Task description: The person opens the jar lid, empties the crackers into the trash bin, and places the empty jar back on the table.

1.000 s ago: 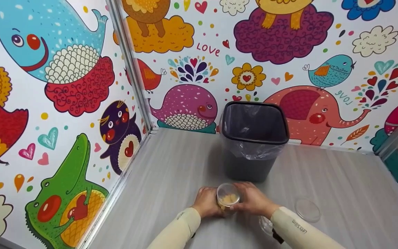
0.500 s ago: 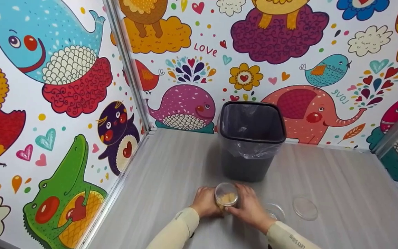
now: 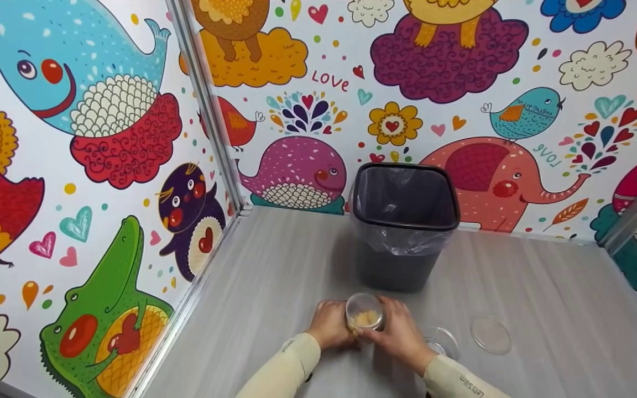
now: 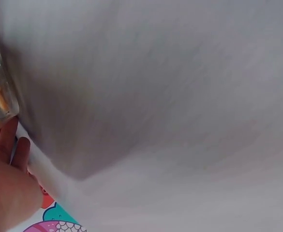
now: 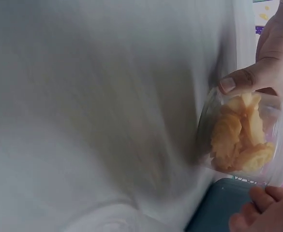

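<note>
A small clear plastic tub point(image 3: 356, 305) with yellow-orange wavy chips point(image 5: 228, 142) inside is held between both hands in front of the bin. My left hand point(image 3: 329, 325) grips its left side. From the right, my right hand point(image 3: 404, 334) holds it, fingers behind and thumb at the near side. The right wrist view shows the tub's side and base close over the table, with fingers at both ends. Only an edge of the tub point(image 4: 10, 104) enters the left wrist view. Part of the tub is hidden behind the fingers.
A dark grey bin point(image 3: 398, 265) with a clear liner point(image 3: 407, 240) stands beyond the hands. Beside the right forearm lie a clear round container point(image 3: 447, 341) and a clear round lid point(image 3: 491, 335). Cartoon-printed walls point(image 3: 296, 116) border the grey table point(image 3: 274, 254) at the left and back.
The right forearm has swung slightly down and left, uncovering more of the clear round container. Both hands keep hold of the tub in nearly the same place.
</note>
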`<action>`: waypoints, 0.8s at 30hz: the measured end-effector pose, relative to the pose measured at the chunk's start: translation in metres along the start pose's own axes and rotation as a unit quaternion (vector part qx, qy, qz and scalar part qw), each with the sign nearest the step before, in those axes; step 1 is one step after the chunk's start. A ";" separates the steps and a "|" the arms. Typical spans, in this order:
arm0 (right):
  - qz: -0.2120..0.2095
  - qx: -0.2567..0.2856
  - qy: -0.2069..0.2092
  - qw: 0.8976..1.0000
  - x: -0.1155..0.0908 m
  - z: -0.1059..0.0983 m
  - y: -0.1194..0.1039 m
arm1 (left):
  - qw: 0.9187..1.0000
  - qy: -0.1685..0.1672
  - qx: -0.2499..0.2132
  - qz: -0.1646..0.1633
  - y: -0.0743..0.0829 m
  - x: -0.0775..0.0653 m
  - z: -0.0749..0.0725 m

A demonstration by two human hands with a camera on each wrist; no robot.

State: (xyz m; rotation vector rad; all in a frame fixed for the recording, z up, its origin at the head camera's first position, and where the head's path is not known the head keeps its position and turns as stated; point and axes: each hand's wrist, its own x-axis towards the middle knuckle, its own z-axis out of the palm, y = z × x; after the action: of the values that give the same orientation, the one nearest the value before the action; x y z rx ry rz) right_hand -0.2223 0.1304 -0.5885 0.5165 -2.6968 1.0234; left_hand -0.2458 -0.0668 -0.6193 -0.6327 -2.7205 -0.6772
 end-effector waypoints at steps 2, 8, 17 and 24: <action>-0.007 0.004 -0.021 1.000 0.003 -0.005 0.003 | 1.000 -0.007 -0.003 -0.003 0.001 0.000 -0.001; -0.060 0.036 -0.092 0.993 0.018 -0.021 0.013 | 1.000 -0.016 -0.015 -0.003 0.005 0.001 -0.003; -0.082 0.044 -0.151 0.984 0.026 -0.026 0.019 | 0.999 -0.029 -0.017 -0.011 0.003 0.000 -0.002; -0.107 0.039 -0.154 0.981 0.029 -0.029 0.018 | 0.999 -0.031 -0.013 -0.016 0.002 -0.001 -0.002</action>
State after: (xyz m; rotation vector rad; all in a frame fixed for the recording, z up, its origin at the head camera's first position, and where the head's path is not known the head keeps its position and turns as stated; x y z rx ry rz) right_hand -0.2538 0.1550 -0.5691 1.0346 -2.7844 1.0669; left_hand -0.2435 -0.0665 -0.6169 -0.6286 -2.7882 -0.7130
